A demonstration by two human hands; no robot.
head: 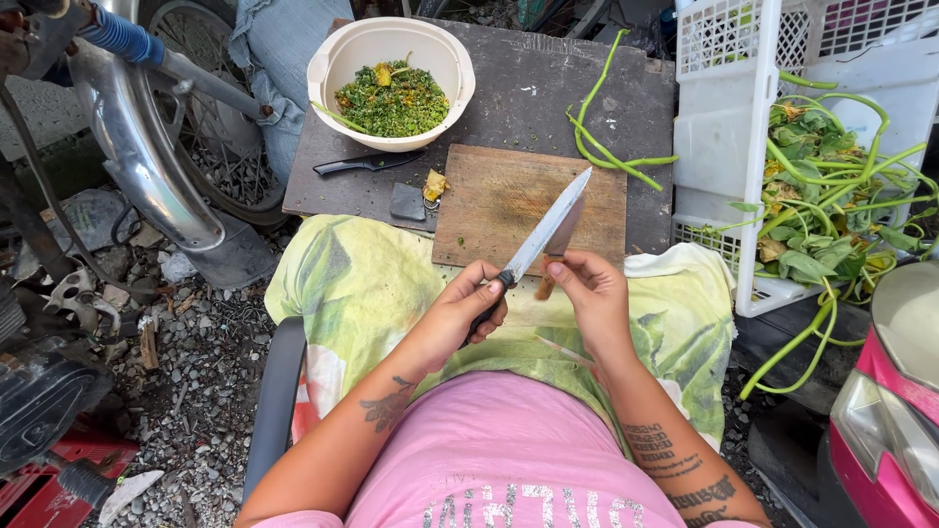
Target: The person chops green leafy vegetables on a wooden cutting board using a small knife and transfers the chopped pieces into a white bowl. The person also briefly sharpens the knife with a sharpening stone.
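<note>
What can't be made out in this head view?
- Black handle of the long steel knife: wrapped by the left hand.
- Second blade: mostly behind the long knife; its brown handle is partly covered by the right hand.
- White plastic crate of green stems: cut off by the right edge.
- Chopped greens in the cream bowl: too fine to identify.

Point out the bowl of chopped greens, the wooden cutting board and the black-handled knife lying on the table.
bowl point(337, 59), head view, bare left rim.
cutting board point(489, 200), head view, bare wood centre.
black-handled knife point(342, 165), head view, handle.
</note>
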